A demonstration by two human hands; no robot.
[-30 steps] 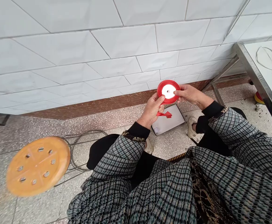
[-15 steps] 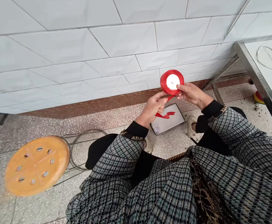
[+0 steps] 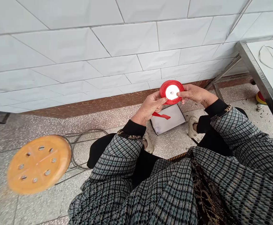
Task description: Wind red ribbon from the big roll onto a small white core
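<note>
1. Right hand [image 3: 194,94] pinched the red ribbon roll [image 3: 170,91] above the floor [image 3: 164,146].
2. Left hand [image 3: 150,107] seemingly gripped its edge, the hold partly hidden.
3. A short ribbon tail [image 3: 161,115] hung free; most lay wound.

The light is soft and bright. The red roll [image 3: 171,88] has a very bright middle. The stool [image 3: 39,164] looks stretched and blurry.

My left hand [image 3: 151,106] grips the red ribbon roll [image 3: 170,89] at its seven o'clock, my right hand [image 3: 194,93] at its three.
</note>
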